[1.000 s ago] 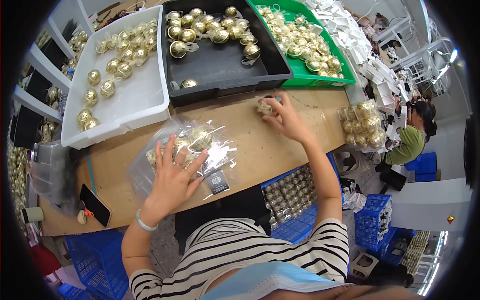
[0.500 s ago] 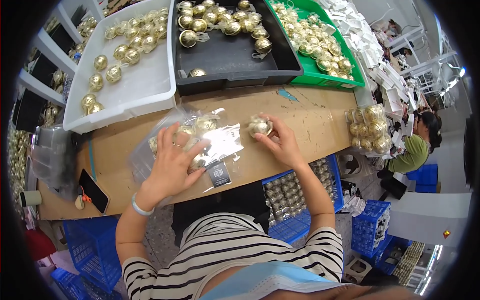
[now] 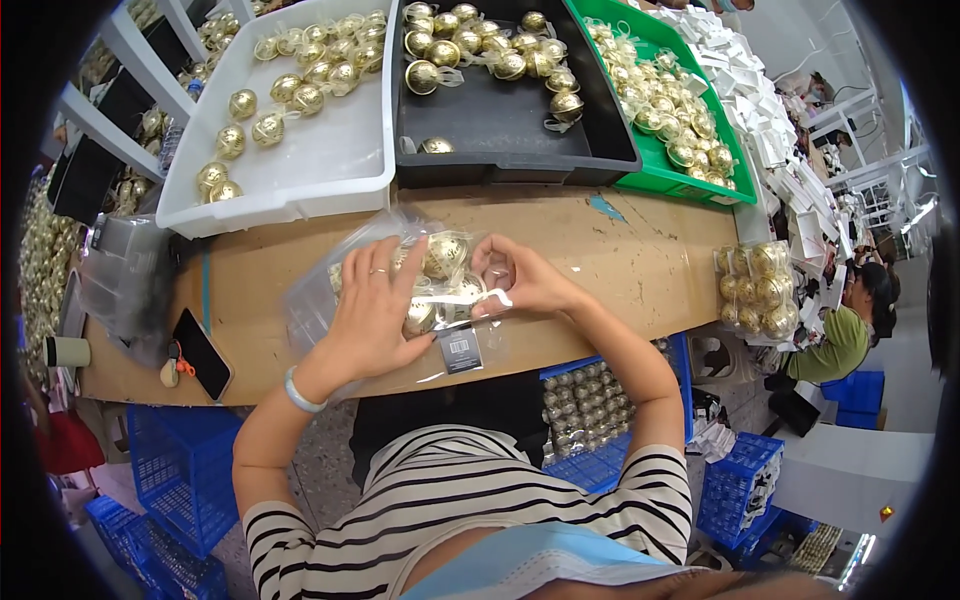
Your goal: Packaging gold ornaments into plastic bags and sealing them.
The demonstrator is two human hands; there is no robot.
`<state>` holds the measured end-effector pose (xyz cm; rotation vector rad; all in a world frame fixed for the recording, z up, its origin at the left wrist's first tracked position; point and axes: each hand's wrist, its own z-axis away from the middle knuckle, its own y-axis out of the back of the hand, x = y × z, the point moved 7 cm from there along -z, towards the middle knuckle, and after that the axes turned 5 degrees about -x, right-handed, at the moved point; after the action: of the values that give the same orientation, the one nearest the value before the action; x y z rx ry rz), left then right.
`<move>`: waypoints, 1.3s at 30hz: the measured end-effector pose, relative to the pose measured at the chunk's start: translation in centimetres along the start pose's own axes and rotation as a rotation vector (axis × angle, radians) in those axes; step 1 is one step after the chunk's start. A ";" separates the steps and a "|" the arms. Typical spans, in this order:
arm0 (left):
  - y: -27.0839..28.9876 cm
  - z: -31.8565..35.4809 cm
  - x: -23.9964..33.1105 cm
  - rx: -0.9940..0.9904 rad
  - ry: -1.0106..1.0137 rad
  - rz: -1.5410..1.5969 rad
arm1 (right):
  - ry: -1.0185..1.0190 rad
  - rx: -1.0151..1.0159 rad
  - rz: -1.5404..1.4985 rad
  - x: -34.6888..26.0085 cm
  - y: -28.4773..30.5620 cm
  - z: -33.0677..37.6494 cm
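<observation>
A clear plastic package (image 3: 460, 318) holding several gold ball ornaments (image 3: 445, 254) lies on the table in front of me. A dark label with a barcode (image 3: 460, 350) shows at its near side. My left hand (image 3: 375, 310) rests over the package's left part, fingers stretched out and thumb apart, hiding some of the balls. At the package's right end, my right hand (image 3: 520, 280) curls its fingers and thumb around the clear plastic edge, beside the rightmost balls. Glare on the plastic blurs the exact contact there.
White (image 3: 380, 190), black (image 3: 500, 170) and green (image 3: 735, 192) trays of gold balls stand along the back. A filled pack of balls (image 3: 757, 290) sits at the right edge. Scissors (image 3: 180, 363), a phone (image 3: 202, 355) and plastic sleeves (image 3: 125, 275) lie at left.
My right hand has moved left to the package, and the gold ball it held is no longer in its fingers. My left hand stays on the package. The view has shifted slightly.
</observation>
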<state>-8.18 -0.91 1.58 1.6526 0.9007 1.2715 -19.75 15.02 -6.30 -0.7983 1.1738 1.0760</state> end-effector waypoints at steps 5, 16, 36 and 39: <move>1.7 2.5 0.5 0.265 0.007 0.000 | 0.215 -0.186 -0.030 -7.4 -1.1 1.2; 0.6 11.3 -2.8 1.041 0.221 0.563 | 0.852 0.456 0.896 -13.5 -10.3 3.7; 5.4 8.8 -0.5 0.760 -0.379 0.621 | 0.684 0.114 1.529 -23.8 -13.7 -0.6; 4.7 8.7 -0.9 0.780 -0.377 0.562 | 0.663 0.089 1.556 -24.8 -14.1 -0.5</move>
<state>0.31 -5.20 4.48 2.8004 0.7579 0.9192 -7.37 4.34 17.09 0.0292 2.5279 2.0083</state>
